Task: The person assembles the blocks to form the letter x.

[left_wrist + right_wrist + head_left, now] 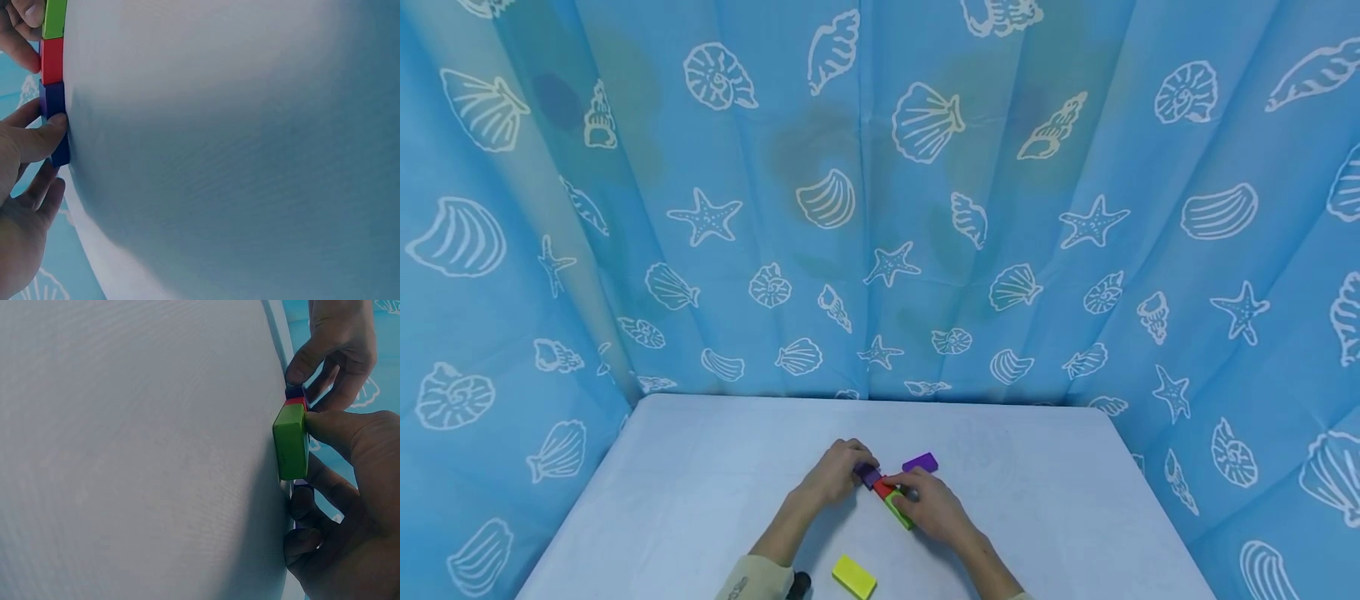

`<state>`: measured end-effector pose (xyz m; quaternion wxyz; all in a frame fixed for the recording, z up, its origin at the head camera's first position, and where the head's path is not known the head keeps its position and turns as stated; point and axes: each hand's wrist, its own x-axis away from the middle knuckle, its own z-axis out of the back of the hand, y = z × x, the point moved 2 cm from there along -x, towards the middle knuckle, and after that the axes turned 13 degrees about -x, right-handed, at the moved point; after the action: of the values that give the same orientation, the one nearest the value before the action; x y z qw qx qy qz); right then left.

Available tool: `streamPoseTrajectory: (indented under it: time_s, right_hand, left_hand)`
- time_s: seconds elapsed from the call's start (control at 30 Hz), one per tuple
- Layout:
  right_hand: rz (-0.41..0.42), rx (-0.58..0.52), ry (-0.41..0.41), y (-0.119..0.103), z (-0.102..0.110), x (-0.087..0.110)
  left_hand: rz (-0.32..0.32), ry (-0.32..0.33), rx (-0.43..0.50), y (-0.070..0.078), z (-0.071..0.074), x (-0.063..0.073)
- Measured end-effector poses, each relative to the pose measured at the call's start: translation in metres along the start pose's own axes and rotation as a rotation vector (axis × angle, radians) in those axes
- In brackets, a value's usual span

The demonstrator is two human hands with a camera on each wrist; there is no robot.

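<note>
A dark blue block (pixel 867 474), a red block (pixel 883 487) and a green block (pixel 899 510) lie end to end in a slanting row on the white table. My left hand (pixel 837 472) holds the dark blue block at the row's far end, thumb on its near side. With thumb and forefinger my right hand (pixel 936 508) grips the green block at the near end; its forefinger reaches to the red block. In the right wrist view the green block (pixel 291 444) is closest, and its other fingers are curled below. The left wrist view shows the red block (pixel 52 60) touching both neighbours.
A purple block (pixel 921 462) lies just beyond the right hand. Nearer the front lies a yellow block (pixel 854 577). A black object (pixel 800 585) shows beside the left sleeve. Behind the table (pixel 1037 483) hangs a blue curtain (pixel 865 208) with white shells and starfish.
</note>
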<state>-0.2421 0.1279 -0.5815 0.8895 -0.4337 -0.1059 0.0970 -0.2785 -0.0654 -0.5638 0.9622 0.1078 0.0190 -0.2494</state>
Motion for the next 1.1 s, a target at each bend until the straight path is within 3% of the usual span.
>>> streamPoseTrajectory:
  time_s: [0.2, 0.83, 1.1]
  right_hand:
    - [0.018, 0.026, 0.013, -0.0016, -0.0007, 0.0020]
    - [0.023, 0.022, 0.000, -0.0005, -0.0012, 0.0006]
    - [0.020, 0.026, 0.000, -0.0007, -0.0002, 0.0004]
  left_hand:
    - [-0.015, 0.044, -0.021, 0.0017, 0.0014, 0.0014]
    - [-0.015, 0.051, -0.084, 0.0038, 0.0023, -0.0040]
    - [-0.029, 0.047, -0.060, 0.0032, -0.0001, -0.0044]
